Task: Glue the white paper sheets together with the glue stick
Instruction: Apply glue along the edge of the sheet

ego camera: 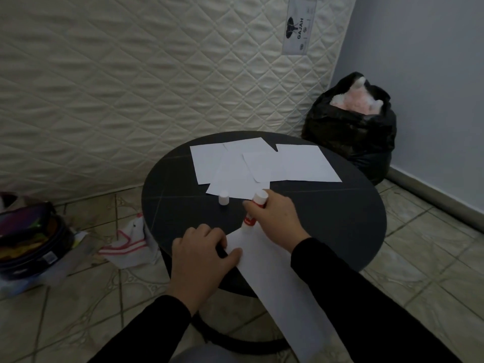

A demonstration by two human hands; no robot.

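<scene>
Nearest me, at the bottom of the frame, a long white sheet (275, 271) runs from the lower right up onto the near edge of the round dark table (340, 218). My left hand (201, 258) lies flat on the sheet's left edge, fingers curled loosely over it, pinning it to the tabletop. My right hand (275, 218), just above and to the right, is closed around the glue stick (255, 208), which is tilted with its lower end pressed on the sheet's far corner and its white top poking out past my fingers. The glue stick's white cap (223, 198) stands upright on the table, left of the stick and apart from it. Beyond, toward the frame's centre, several loose white sheets (262, 163) lie overlapping on the tabletop. A quilted mattress (131, 87) fills the upper left, and a black bag (353, 127) sits at the right by the wall.
</scene>
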